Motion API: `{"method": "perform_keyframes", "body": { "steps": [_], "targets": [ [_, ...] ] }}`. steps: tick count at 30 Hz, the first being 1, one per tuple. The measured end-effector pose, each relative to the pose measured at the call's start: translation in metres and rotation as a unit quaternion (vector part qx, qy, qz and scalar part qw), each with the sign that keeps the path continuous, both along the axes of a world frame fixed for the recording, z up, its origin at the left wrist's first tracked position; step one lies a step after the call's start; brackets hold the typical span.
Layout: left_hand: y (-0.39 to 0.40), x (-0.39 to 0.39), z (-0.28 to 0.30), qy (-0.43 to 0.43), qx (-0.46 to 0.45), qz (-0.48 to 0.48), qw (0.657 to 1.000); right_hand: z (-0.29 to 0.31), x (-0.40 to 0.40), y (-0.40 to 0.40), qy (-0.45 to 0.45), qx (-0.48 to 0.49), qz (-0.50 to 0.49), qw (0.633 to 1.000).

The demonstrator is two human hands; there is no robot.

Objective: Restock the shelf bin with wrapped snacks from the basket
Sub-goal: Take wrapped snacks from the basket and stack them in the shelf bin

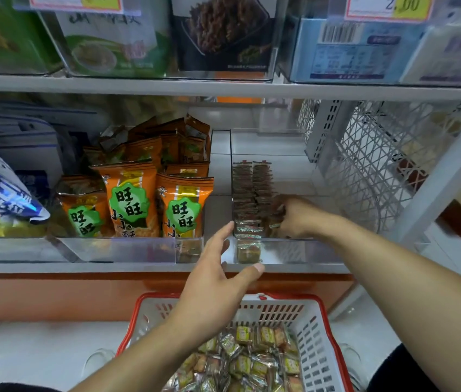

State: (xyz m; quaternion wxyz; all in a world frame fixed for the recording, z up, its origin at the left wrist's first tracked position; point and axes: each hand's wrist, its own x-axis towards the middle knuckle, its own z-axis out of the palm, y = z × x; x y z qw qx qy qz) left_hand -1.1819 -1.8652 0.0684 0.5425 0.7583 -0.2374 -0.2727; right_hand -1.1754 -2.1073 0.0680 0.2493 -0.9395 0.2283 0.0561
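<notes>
Red-rimmed white basket (312, 329); orange-green snack bags (127, 199).

**Bare forearms, dark clothing at the frame edges**

Both forearms are bare from wrist to elbow, with no sleeve on them. The left hand (212, 281) and the right hand (297, 219) have no glove, ring or watch. Dark, almost black cloth shows at the lower right corner and lower left edge.

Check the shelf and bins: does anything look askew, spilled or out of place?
One small wrapped snack sits low behind the clear bin's front lip, apart from and below the neat rows inside. Whether it is in the bin or under it is unclear. The orange packets next door lean unevenly. Nothing is spilled.
</notes>
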Motion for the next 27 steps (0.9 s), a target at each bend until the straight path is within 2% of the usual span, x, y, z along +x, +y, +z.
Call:
{"method": "perform_keyframes", "body": {
  "steps": [4, 10, 21, 27],
  "targets": [
    [-0.003, 0.002, -0.004, -0.009, -0.001, -0.012, 1.0, -0.001, 0.01, 0.003, 0.064, -0.044, -0.037, 0.996],
    [-0.003, 0.004, -0.007, -0.021, 0.01, -0.02, 1.0, 0.005, 0.016, 0.007, 0.145, -0.098, -0.011, 0.985],
    [0.0, 0.005, -0.007, -0.035, 0.026, -0.044, 0.998, 0.001, 0.017, 0.015, 0.15, -0.112, 0.042, 0.981],
    [0.0, 0.006, -0.007, -0.027, 0.024, -0.034, 0.999, 0.008, 0.017, 0.019, 0.112, -0.149, 0.045, 0.981]
  ]
}}
